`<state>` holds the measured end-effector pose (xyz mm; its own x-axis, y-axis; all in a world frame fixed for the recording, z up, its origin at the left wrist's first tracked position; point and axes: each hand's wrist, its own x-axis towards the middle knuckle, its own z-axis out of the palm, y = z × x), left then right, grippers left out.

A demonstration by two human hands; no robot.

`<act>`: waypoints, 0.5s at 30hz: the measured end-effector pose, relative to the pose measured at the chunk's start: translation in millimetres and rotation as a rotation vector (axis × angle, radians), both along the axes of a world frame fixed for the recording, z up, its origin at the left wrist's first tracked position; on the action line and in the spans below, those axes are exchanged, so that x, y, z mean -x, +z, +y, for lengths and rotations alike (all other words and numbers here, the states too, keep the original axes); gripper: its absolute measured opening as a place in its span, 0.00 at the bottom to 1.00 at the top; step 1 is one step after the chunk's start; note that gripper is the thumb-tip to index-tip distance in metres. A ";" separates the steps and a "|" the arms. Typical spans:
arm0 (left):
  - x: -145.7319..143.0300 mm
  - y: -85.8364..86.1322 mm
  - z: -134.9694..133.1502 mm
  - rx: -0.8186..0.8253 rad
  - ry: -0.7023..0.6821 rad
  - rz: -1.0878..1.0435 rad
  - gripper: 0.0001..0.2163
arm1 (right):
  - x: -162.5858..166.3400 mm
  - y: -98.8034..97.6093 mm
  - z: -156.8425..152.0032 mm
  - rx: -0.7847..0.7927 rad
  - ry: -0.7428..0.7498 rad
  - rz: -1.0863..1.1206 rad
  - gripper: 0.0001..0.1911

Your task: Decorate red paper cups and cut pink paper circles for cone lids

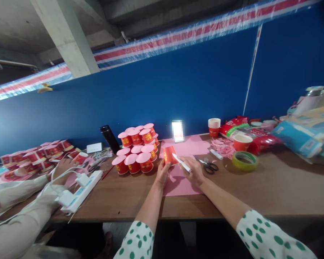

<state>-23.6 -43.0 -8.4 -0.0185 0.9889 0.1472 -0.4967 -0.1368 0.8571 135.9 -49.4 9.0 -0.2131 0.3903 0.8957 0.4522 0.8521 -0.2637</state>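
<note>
The only view looks from the person's head, quite near, forward and down over the table (280, 190) to the far blue wall (162, 93).

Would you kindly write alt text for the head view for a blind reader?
A person's left hand holds a red cup while the right hand points a white pen-like tool at it, above pink paper. Stacked pink-topped red cups stand at left; scissors and tape lie at right.

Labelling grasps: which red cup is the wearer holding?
The red cup in the left hand, white marker pointing at it; the pink-topped cups beside it and nested cups stand unheld.
</note>
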 end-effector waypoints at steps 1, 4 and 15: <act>-0.1 -0.2 0.1 -0.001 0.000 -0.004 0.19 | 0.1 -0.6 0.3 0.000 -0.003 0.000 0.15; -0.3 -1.0 0.8 -0.005 0.001 -0.029 0.20 | 0.1 -0.8 0.2 0.001 0.001 0.000 0.15; -1.1 2.2 -0.8 0.029 0.022 -0.047 0.20 | -0.7 1.9 -2.6 -0.003 0.069 0.024 0.15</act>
